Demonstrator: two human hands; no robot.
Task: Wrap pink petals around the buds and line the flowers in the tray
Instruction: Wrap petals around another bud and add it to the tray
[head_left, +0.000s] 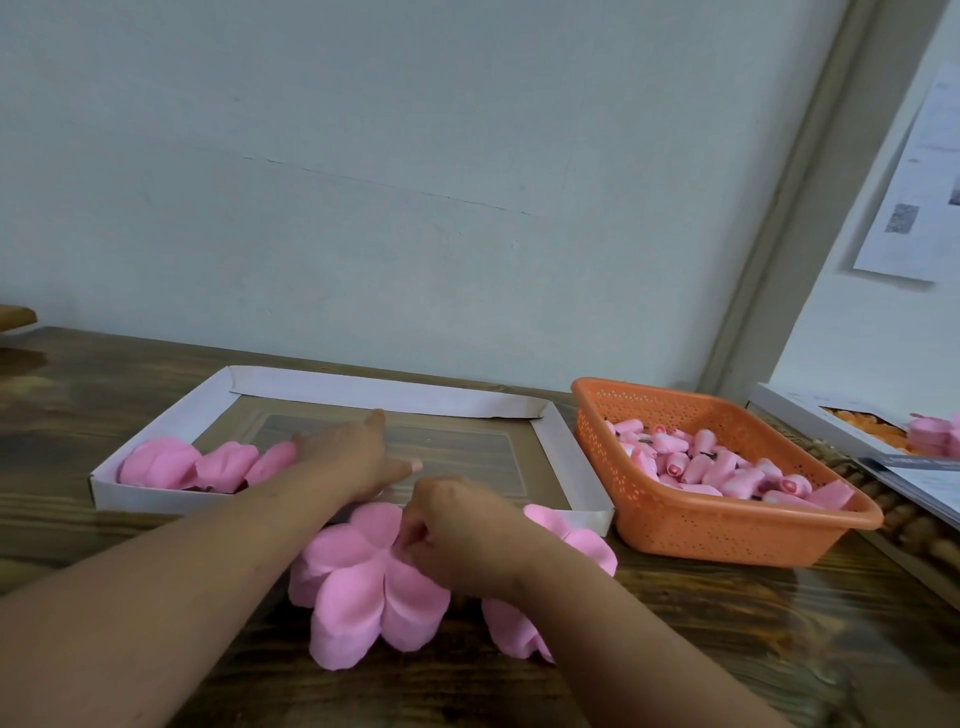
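A shallow white tray (395, 391) lies on the wooden table, with three pink flowers (208, 464) lined along its front left. My left hand (350, 451) reaches into the tray with straight fingers, beside the rightmost flower. A pile of pink petal pieces (358, 582) lies on the table in front of the tray. My right hand (462, 525) rests on this pile and pinches the edge of a petal piece. Pink buds (711, 465) fill an orange basket (675, 525) to the right of the tray.
At the far right edge stands a white box (810, 415) holding orange and pink pieces, with papers in front of it. The wall rises directly behind the table. A wooden object shows at the far left edge.
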